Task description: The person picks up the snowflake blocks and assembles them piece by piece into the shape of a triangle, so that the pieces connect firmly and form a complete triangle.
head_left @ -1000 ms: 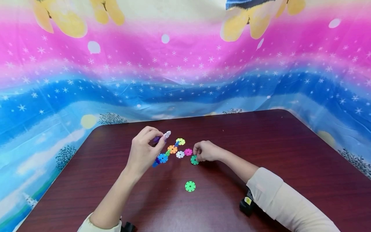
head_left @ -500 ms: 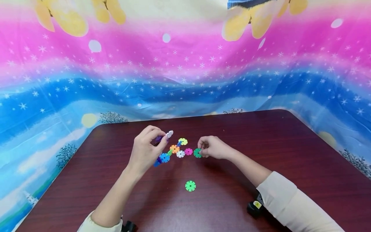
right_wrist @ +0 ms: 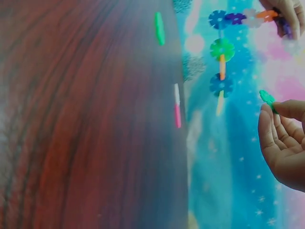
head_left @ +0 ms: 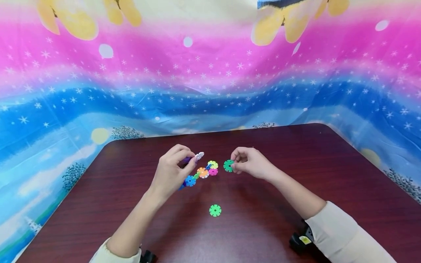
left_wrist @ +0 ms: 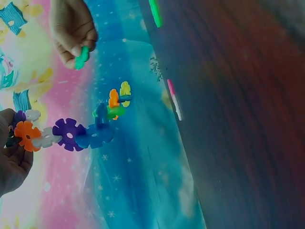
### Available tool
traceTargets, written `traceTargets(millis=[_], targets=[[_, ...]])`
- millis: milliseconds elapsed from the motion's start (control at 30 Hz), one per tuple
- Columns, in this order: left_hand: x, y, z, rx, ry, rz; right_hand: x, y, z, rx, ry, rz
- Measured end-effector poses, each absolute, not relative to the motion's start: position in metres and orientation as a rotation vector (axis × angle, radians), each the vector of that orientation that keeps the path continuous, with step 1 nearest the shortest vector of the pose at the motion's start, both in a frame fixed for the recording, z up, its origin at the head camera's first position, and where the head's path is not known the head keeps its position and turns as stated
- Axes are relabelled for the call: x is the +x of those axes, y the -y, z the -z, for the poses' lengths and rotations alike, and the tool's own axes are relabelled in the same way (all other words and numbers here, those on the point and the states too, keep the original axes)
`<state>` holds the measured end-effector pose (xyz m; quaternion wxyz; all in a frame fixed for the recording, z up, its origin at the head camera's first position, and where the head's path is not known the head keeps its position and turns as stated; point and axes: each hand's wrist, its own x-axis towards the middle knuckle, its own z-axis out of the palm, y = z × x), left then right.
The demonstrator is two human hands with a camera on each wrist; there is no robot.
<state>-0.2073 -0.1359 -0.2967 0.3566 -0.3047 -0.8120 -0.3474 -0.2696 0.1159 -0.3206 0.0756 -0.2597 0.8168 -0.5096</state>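
Observation:
My left hand [head_left: 171, 173] pinches one end of a chain of interlocking snowflake discs, raised over the table. In the left wrist view the chain shows an orange disc [left_wrist: 27, 136], a dark purple disc [left_wrist: 69, 135] and blue ones, bending toward a yellow disc [left_wrist: 125, 88] at its far end. A white disc [head_left: 199, 156] sticks out past the left fingertips. Between thumb and fingers my right hand [head_left: 252, 162] holds a green snowflake disc [head_left: 228, 166], apart from the chain and lifted off the table. Part of the chain is hidden behind the left hand.
A light green disc [head_left: 215, 210] lies flat on the dark red-brown table [head_left: 279, 146], nearer to me. A pink disc [head_left: 213, 171] lies farther back, beside a white one mostly covered by the chain. A patterned cloth [head_left: 210, 80] hangs behind the table.
My right hand has lifted the green disc off the table, moving slightly right and away from me. My left hand has shifted a little to the right with the chain.

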Motion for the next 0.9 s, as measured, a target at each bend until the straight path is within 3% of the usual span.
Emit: traceTargets(millis=[900], targets=[[-0.204, 0.120, 0.301, -1.004, 2.103, 0.898, -0.234, -0.103, 0.297, -0.579, -2.062, 2.050]])
